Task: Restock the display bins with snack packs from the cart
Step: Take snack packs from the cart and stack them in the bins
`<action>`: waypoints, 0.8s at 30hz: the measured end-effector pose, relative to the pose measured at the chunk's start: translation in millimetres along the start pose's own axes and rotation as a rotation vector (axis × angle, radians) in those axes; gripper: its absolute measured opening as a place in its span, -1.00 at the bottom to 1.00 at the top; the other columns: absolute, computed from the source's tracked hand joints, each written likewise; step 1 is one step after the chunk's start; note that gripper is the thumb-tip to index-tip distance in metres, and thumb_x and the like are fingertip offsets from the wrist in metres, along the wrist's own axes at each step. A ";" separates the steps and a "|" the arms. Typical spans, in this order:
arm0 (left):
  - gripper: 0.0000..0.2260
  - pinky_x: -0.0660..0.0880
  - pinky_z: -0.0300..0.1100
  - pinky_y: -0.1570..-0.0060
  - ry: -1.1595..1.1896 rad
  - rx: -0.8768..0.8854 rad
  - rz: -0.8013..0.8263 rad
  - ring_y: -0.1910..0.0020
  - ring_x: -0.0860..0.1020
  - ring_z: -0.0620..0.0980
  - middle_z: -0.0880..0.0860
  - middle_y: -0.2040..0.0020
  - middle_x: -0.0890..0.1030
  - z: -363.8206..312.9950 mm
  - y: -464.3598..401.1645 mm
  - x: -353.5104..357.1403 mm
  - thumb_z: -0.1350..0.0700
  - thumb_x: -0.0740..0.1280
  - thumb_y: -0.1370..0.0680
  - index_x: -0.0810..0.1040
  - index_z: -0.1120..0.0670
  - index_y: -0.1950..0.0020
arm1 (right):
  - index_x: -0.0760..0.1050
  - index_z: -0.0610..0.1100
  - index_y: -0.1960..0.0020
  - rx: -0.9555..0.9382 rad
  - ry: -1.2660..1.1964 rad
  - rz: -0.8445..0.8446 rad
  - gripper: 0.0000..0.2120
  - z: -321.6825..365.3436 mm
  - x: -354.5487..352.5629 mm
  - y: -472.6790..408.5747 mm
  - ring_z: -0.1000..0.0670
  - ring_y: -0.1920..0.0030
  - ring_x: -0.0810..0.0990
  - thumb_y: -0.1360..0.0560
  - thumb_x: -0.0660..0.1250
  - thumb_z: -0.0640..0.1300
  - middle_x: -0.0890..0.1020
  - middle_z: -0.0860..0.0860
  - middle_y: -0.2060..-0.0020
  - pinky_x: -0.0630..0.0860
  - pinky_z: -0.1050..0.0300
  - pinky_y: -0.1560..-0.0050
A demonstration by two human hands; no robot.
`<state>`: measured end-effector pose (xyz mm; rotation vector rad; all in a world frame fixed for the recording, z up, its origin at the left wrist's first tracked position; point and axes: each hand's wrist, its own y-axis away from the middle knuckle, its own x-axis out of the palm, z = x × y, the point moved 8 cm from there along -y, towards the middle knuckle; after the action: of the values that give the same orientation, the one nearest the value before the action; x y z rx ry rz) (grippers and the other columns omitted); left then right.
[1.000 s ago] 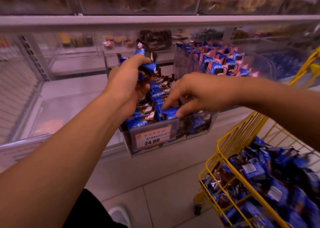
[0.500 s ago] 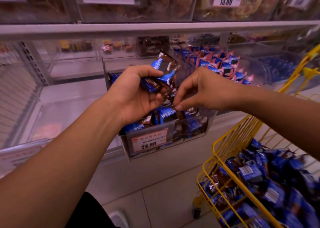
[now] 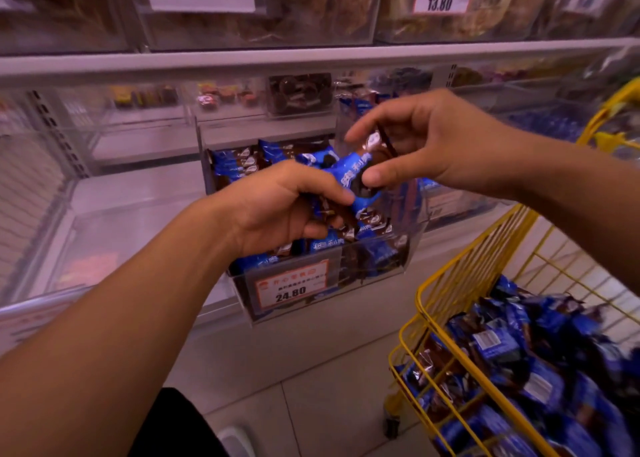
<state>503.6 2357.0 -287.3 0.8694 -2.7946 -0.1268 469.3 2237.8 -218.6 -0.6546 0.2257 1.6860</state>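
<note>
While both the left hand (image 3: 277,210) and right hand (image 3: 419,148) pinch one blue snack pack (image 3: 353,176) mid-frame, the clear bin (image 3: 329,276) beneath holds more, as does the yellow cart (image 3: 450,283) lower right

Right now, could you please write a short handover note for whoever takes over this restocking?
Left hand: grips a few blue snack packs above the bin.
Right hand: pinches the top pack of that bunch, taking it from the left hand.
Display bin, price tag 24.80: already largely filled with the same packs.
Yellow cart, to the right: many packs remain inside.
Left to do: place the held packs in the bin, then keep loading from the cart.
</note>
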 end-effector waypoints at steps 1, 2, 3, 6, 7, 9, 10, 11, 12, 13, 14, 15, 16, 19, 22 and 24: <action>-0.66 0.32 -0.32 0.57 0.036 -0.002 0.059 0.40 0.48 -0.01 0.15 0.14 0.60 -2.4 0.0 5.0 0.07 0.41 -0.37 0.60 0.16 -0.11 | 0.56 -0.24 -0.17 -0.011 0.002 -0.003 -0.54 2.3 -1.7 2.1 0.10 0.10 0.69 -0.29 0.53 -0.29 0.72 0.00 0.13 0.62 0.25 0.09; -0.61 0.28 -0.30 0.57 0.090 -0.013 0.116 0.40 0.46 0.02 0.15 0.11 0.58 -4.8 0.1 9.1 -0.06 0.36 -0.42 0.58 0.13 -0.15 | 0.58 -0.23 -0.13 -0.019 0.009 -0.008 -0.59 4.4 -7.2 4.6 0.12 0.11 0.68 -0.30 0.52 -0.30 0.72 0.02 0.15 0.60 0.28 0.11; -0.57 0.25 -0.31 0.57 0.155 -0.034 0.158 0.40 0.42 0.03 0.16 0.08 0.56 -6.5 0.1 11.0 -0.15 0.26 -0.44 0.56 0.12 -0.16 | 0.60 -0.19 -0.10 -0.025 0.032 -0.002 -0.62 6.1 -13.4 7.1 0.13 0.11 0.68 -0.29 0.53 -0.28 0.72 0.04 0.15 0.59 0.31 0.12; -0.51 0.24 -0.34 0.59 0.263 -0.084 0.194 0.40 0.37 0.02 0.17 0.02 0.41 -6.5 -2.1 12.5 -0.19 0.15 -0.46 0.48 0.16 -0.16 | 0.63 -0.10 -0.03 -0.016 0.084 0.039 -0.64 7.8 -25.9 13.4 0.14 0.13 0.69 -0.25 0.56 -0.22 0.74 0.04 0.15 0.57 0.34 0.16; -0.47 0.31 -0.33 0.57 0.249 -0.088 0.185 0.41 0.40 0.04 0.18 0.01 0.41 -5.0 -3.7 12.4 -0.18 0.15 -0.45 0.47 0.18 -0.22 | 0.64 -0.09 -0.01 -0.019 0.079 0.032 -0.64 7.0 -28.8 14.1 0.11 0.13 0.70 -0.23 0.58 -0.19 0.74 0.00 0.15 0.58 0.33 0.17; -0.41 0.47 -0.26 0.47 0.213 -0.065 0.140 0.36 0.52 0.06 0.24 -0.03 0.50 -2.6 -9.4 11.4 -0.16 0.14 -0.51 0.45 0.22 -0.38 | 0.66 -0.08 0.02 -0.024 0.047 -0.021 -0.64 6.3 -35.0 13.9 0.04 0.13 0.72 -0.20 0.60 -0.12 0.74 -0.07 0.15 0.60 0.28 0.17; -0.43 0.53 -0.23 0.43 0.207 -0.044 0.099 0.31 0.57 0.08 0.25 -0.05 0.56 -2.7 -12.9 9.3 -0.16 0.12 -0.57 0.45 0.21 -0.41 | 0.66 -0.08 0.04 -0.021 0.019 -0.050 -0.64 5.9 -37.4 13.3 0.02 0.13 0.73 -0.19 0.60 -0.12 0.74 -0.07 0.16 0.61 0.26 0.17; -0.46 0.56 -0.22 0.41 0.196 -0.020 0.048 0.27 0.61 0.08 0.25 -0.07 0.60 -3.3 -15.8 6.3 -0.19 0.09 -0.61 0.48 0.17 -0.40 | 0.65 -0.09 0.05 -0.018 -0.010 -0.074 -0.64 4.8 -38.8 12.4 0.03 0.16 0.73 -0.18 0.60 -0.13 0.74 -0.05 0.19 0.61 0.25 0.18; -0.47 0.56 -0.23 0.41 0.170 0.005 -0.002 0.25 0.63 0.07 0.23 -0.08 0.63 -3.8 -18.2 3.0 -0.23 0.07 -0.63 0.53 0.11 -0.35 | 0.63 -0.11 0.06 -0.013 -0.034 -0.100 -0.64 3.5 -39.1 10.8 0.05 0.21 0.71 -0.17 0.60 -0.16 0.73 -0.03 0.23 0.61 0.25 0.20; -0.46 0.57 -0.23 0.41 0.144 0.029 -0.039 0.23 0.65 0.06 0.20 -0.08 0.65 -4.9 -20.2 0.4 -0.28 0.05 -0.62 0.56 0.07 -0.32 | 0.61 -0.13 0.07 -0.005 -0.067 -0.136 -0.65 0.9 -39.1 8.8 0.07 0.25 0.70 -0.18 0.59 -0.18 0.71 -0.02 0.26 0.61 0.25 0.23; -0.44 0.59 -0.22 0.38 0.134 0.056 -0.062 0.19 0.67 0.06 0.17 -0.11 0.67 -6.9 -22.2 -0.8 -0.31 0.03 -0.61 0.56 0.04 -0.31 | 0.57 -0.14 0.09 0.012 -0.128 -0.178 -0.67 -3.4 -38.5 6.9 0.06 0.28 0.68 -0.19 0.57 -0.21 0.69 -0.03 0.28 0.61 0.23 0.26; -0.43 0.63 -0.19 0.28 0.155 0.088 -0.073 0.11 0.68 0.07 0.16 -0.15 0.67 -9.5 -24.0 -0.7 -0.31 0.02 -0.61 0.55 0.04 -0.33 | 0.53 -0.15 0.11 0.041 -0.214 -0.214 -0.69 -9.4 -36.3 5.2 0.04 0.28 0.69 -0.21 0.55 -0.23 0.68 -0.06 0.28 0.62 0.20 0.29; -0.43 0.65 -0.15 0.13 0.197 0.122 -0.076 0.00 0.68 0.09 0.16 -0.19 0.66 -12.4 -26.1 -0.1 -0.29 0.02 -0.62 0.53 0.06 -0.35 | 0.50 -0.15 0.12 0.080 -0.291 -0.232 -0.70 -16.0 -31.9 3.5 0.02 0.26 0.69 -0.22 0.54 -0.23 0.66 -0.11 0.25 0.64 0.15 0.28; -0.46 0.48 -0.03 -0.31 0.317 0.201 -0.111 -0.27 0.58 0.08 0.12 -0.27 0.62 -18.1 -31.7 -1.7 -0.22 0.00 -0.66 0.47 0.10 -0.41 | 0.51 -0.22 0.01 0.172 -0.297 -0.219 -0.63 -30.5 -15.8 -0.4 -0.15 0.00 0.70 -0.24 0.53 -0.17 0.63 -0.28 0.03 0.67 -0.07 0.00; -0.51 0.41 0.00 -0.37 0.324 0.263 -0.185 -0.30 0.56 0.06 0.14 -0.28 0.61 -23.7 -34.3 -7.8 -0.13 0.00 -0.70 0.45 0.16 -0.42 | 0.45 -0.41 -0.20 0.170 -0.277 -0.209 -0.40 -29.3 -9.2 -8.8 -0.19 -0.12 0.63 -0.26 0.50 -0.16 0.62 -0.30 -0.06 0.53 -0.17 -0.25; -0.57 0.37 -0.01 -0.41 0.257 0.306 -0.286 -0.30 0.55 0.03 0.12 -0.25 0.63 -26.5 -33.9 -16.5 -0.06 0.04 -0.71 0.49 0.18 -0.38 | 0.42 -0.35 -0.26 0.159 -0.380 -0.152 -0.42 -27.0 -5.4 -17.2 -0.17 -0.09 0.60 -0.30 0.48 -0.22 0.58 -0.28 -0.08 0.54 -0.16 -0.25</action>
<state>541.5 2337.9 -269.2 1.2536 -2.4727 0.3529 494.1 2224.0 -234.3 -0.2199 0.0368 1.5926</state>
